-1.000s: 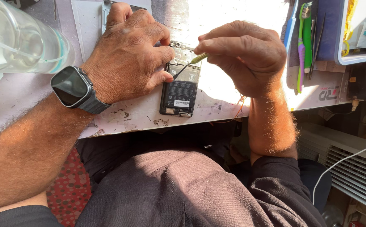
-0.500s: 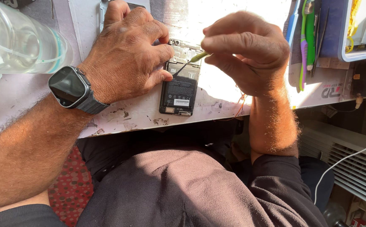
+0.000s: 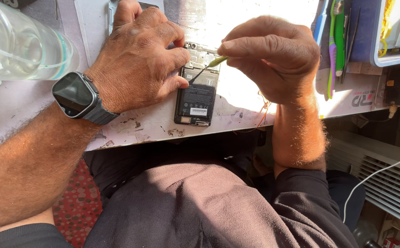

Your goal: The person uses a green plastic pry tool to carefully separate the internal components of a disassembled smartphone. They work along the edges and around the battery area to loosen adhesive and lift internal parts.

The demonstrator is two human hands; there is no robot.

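We find an opened phone (image 3: pixel 196 94) lying back-up on the counter (image 3: pixel 135 126), near its front edge, with the black battery and upper circuit board exposed. Our left hand (image 3: pixel 138 59) lies palm-down over the phone's left side, fingers curled and pressing its upper left edge; it grips nothing. A dark smartwatch (image 3: pixel 77 96) sits on the left wrist.

Our right hand (image 3: pixel 271 57) is closed in a pinch around a thin screwdriver (image 3: pixel 207 66) with a yellow-green handle. The shaft slants down to the left, and its tip meets the phone near the top of the battery, just beside the left fingertips.

A clear plastic bottle (image 3: pixel 21 43) lies on the counter at the far left. At the right, a green toothbrush (image 3: pixel 333 46) and tweezers (image 3: pixel 350 41) rest beside a blue tray (image 3: pixel 374 41).
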